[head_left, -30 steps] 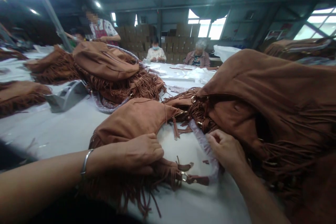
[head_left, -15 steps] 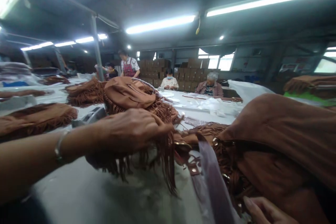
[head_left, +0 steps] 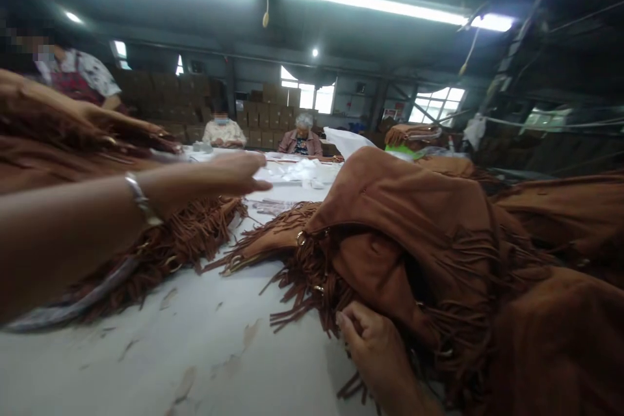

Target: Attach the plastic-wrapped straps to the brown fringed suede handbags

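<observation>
My left hand (head_left: pixel 236 172), slightly blurred, reaches over the white table (head_left: pixel 209 344) with fingers stretched out and nothing in it. It is above a fringed brown bag (head_left: pixel 195 234) on the left. At the lower right my right hand (head_left: pixel 373 341) is closed beside the fringe of a large brown suede bag (head_left: pixel 400 188); what its fingers hold, if anything, is hidden. Metal rings and long tassels show on this bag's near side, with a fringed brown flap (head_left: pixel 277 237) spreading from it to the left.
Another person's hand (head_left: pixel 92 114) rests over brown bags at the left. Two seated people are at the far side, beyond white wrapping (head_left: pixel 307 172). More brown bags (head_left: pixel 575 208) lie at the right. Cardboard boxes (head_left: pixel 266 117) are stacked behind.
The view has turned right. My left hand has let go of the hanging brown tassels and opened. The narrow clear plastic strip beside the large bag is no longer visible there.
</observation>
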`<state>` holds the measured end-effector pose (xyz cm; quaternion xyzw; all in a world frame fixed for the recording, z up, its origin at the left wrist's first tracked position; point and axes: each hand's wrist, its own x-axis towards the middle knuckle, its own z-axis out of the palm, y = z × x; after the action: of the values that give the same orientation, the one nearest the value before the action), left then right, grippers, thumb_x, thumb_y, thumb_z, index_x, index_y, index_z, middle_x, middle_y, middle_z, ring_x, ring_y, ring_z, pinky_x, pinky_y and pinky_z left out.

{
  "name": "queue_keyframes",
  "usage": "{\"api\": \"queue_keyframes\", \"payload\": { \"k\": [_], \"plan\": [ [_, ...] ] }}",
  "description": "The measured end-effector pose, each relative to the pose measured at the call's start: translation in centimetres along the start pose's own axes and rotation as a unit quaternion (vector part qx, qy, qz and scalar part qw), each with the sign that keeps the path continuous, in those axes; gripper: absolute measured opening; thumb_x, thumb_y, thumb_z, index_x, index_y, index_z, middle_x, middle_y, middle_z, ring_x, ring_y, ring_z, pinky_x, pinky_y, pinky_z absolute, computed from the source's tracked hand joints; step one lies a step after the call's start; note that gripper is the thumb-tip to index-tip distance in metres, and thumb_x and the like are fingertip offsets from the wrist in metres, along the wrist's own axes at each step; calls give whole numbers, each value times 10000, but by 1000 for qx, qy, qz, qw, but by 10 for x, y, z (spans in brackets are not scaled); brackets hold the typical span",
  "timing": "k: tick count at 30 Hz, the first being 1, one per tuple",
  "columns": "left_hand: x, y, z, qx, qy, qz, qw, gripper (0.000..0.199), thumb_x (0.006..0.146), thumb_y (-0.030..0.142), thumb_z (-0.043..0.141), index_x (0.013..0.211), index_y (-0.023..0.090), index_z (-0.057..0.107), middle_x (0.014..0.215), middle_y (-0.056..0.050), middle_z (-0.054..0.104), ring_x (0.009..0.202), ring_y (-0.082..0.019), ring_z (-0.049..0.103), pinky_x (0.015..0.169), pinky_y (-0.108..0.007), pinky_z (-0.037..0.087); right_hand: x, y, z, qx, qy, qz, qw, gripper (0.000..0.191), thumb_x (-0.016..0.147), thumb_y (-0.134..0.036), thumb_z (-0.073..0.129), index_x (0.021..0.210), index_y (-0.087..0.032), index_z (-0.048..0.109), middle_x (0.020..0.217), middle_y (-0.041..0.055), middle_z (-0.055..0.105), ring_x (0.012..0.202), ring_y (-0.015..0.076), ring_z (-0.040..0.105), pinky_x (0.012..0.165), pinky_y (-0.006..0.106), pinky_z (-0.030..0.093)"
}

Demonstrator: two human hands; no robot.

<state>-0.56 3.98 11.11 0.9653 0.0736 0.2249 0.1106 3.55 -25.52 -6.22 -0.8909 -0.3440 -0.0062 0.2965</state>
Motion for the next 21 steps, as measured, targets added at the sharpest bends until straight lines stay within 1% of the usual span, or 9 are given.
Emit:
{"api": "queue_keyframes", "payload": {
  "k": [2,4,6,8,10,13,15,18,21],
  "plan": [
    [12,20,32,-45,-88,-13,995,521,754,588,643,904,90,642,834,-67,647,747,-170,587,677,-271,471,-3,-2,0,-32,15,-22,999,280,889,-254,441,656,-189,581,624,8,627,580,133,579,570,238,335],
    [21,43,66,-152,-144,-32,977,555,754,640,578,850,98,653,776,-58,647,687,-169,574,597,-239,428,-5,-2,0,-46,58,-64,995,242,873,-191,464,666,-187,590,647,4,630,604,129,593,588,240,332],
    [28,63,92,-251,-161,-53,953,520,733,611,590,818,101,649,744,-47,634,649,-162,555,567,-230,402,-7,-2,-3,-34,130,-111,985,229,873,-161,467,683,-181,592,666,8,622,620,125,592,606,237,343],
    [32,75,101,-296,-148,-69,941,420,712,518,621,765,101,622,660,-25,587,571,-135,505,530,-221,368,-8,-3,-11,-12,216,-147,965,219,885,-157,464,712,-170,597,667,19,605,614,124,577,615,235,360],
    [34,83,93,-298,-122,-75,944,291,728,402,586,701,113,562,568,9,502,488,-98,424,477,-205,307,-10,-4,-24,-4,287,-185,940,182,891,-154,477,768,-161,611,662,23,595,610,126,564,626,235,380],
    [26,98,64,-307,-80,-82,945,122,693,238,551,694,125,506,537,32,444,456,-77,380,442,-190,265,-13,-5,-48,-64,395,-219,890,93,866,-156,545,920,-153,620,780,59,641,720,159,593,727,268,424],
    [14,112,41,-317,-66,-73,943,114,654,162,544,757,115,526,561,28,470,476,-83,420,448,-185,298,-13,-2,-62,-152,455,-184,858,272,846,-190,583,1112,-129,583,1003,132,648,934,235,599,856,353,428],
    [-9,135,9,-348,-58,-40,935,275,634,111,526,908,103,550,620,20,517,540,-96,499,492,-179,371,-5,8,-78,-265,450,-96,847,544,848,-256,573,1337,-66,430,1290,215,518,1185,349,477,957,475,378],
    [-32,151,-24,-428,-63,35,901,471,636,106,551,1105,84,506,663,14,542,588,-104,542,528,-180,417,8,11,-94,-297,424,-61,853,488,890,-255,490,1335,-63,436,1315,200,516,1169,347,491,942,471,386]
  ]
}}
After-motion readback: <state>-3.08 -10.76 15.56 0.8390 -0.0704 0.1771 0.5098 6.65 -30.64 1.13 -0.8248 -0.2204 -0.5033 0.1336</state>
